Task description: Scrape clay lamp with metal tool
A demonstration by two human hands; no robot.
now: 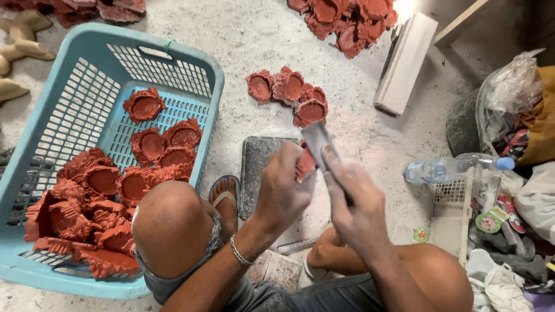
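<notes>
My left hand (282, 190) grips a red clay piece (304, 164), mostly hidden behind the fingers. My right hand (352, 199) holds a flat grey blade (316, 141) whose tip lies against that piece. Both hands hover over a grey metal plate (257, 167) on the floor. A small heap of red clay pieces (289, 92) lies just beyond the plate. A silver bracelet sits on my left wrist.
A blue plastic basket (87, 69) at left holds several red clay pieces (104, 196). More red pieces (347, 20) are heaped at the top. A white block (404, 63), a water bottle (445, 169), bags and clutter fill the right. My knees and sandalled feet frame the plate.
</notes>
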